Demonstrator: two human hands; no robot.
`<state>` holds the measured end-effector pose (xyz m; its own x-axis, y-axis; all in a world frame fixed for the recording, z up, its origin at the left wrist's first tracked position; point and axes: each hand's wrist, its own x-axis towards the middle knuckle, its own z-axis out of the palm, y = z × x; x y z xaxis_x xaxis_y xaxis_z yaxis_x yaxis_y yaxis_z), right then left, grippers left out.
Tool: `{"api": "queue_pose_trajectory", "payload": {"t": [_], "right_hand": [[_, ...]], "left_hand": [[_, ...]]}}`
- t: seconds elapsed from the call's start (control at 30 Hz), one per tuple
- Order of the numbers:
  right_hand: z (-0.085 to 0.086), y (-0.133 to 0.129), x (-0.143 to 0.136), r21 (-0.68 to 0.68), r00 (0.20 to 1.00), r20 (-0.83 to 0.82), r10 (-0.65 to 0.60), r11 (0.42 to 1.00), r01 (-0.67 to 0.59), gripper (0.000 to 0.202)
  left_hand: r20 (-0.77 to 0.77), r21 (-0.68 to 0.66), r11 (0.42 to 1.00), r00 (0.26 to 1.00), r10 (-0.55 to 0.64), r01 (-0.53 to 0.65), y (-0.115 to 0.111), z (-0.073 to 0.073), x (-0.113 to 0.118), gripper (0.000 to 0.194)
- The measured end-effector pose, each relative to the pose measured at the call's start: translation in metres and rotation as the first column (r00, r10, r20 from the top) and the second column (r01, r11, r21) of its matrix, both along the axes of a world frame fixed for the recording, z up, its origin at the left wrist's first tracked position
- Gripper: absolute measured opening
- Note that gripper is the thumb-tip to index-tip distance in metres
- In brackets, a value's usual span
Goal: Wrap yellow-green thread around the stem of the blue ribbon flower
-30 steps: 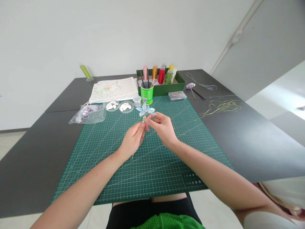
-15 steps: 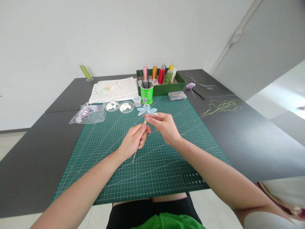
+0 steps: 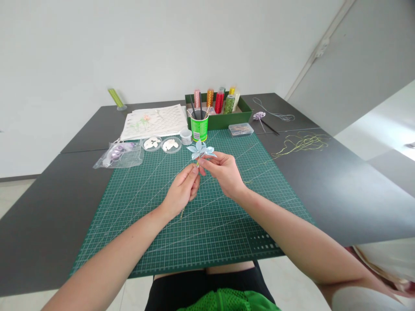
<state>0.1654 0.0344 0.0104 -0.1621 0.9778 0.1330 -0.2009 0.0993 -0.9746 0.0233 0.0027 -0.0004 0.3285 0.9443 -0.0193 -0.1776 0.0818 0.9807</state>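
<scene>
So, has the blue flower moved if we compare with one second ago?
Yes, slightly: the blue flower has shifted toward the right of the picture, judged against the green cup standing behind it.

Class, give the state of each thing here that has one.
Blue flower: bloom uppermost, petals spread
Left hand: closed on stem
Right hand: pinching below petals
Green cup: upright, holding sticks
Green box: open, holding thread spools
Yellow-green thread: loosely tangled
Cutting mat: lying flat

One left hand [image 3: 183, 185] and one right hand [image 3: 224, 172] hold one blue flower [image 3: 199, 150]; beyond the left lie two dishes [image 3: 178, 149], beyond both one can [image 3: 200, 126] and seven spools [image 3: 219, 103].
</scene>
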Motion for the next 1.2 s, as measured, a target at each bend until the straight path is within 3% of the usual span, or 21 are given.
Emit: {"api": "queue_pose_trajectory", "payload": {"t": [0.4,0.63,0.87,0.97,1.07,1.2], "right_hand": [[0.002,-0.001,-0.001,0.011,0.999,-0.032,-0.011,1.0,0.012,0.021],[-0.007,0.004,0.0,0.03,0.998,-0.014,-0.056,0.998,0.056,0.025],[-0.009,0.011,0.01,0.259,0.949,0.283,-0.14,0.964,0.065,0.015],[-0.008,0.011,0.016,0.427,0.883,0.424,-0.201,0.904,0.001,0.017],[-0.003,0.008,0.023,0.613,0.774,0.569,-0.277,0.77,-0.175,0.023],[0.01,0.001,0.032,0.696,0.595,0.686,-0.418,0.617,-0.369,0.032]], "left_hand": [[0.003,-0.025,1.0,1.0,0.0,0.0,0.002,0.002,-0.001,0.032],[-0.002,-0.055,0.998,1.0,-0.027,0.027,0.003,0.003,-0.003,0.035],[0.048,-0.091,0.996,0.999,0.005,0.0,0.007,0.009,-0.01,0.036],[0.036,-0.085,0.996,0.999,0.037,-0.034,0.01,0.013,-0.014,0.035],[-0.057,-0.063,0.996,0.997,0.056,-0.06,0.014,0.015,-0.019,0.032],[-0.276,-0.035,0.997,0.96,0.051,-0.064,0.02,0.015,-0.027,0.029]]}}
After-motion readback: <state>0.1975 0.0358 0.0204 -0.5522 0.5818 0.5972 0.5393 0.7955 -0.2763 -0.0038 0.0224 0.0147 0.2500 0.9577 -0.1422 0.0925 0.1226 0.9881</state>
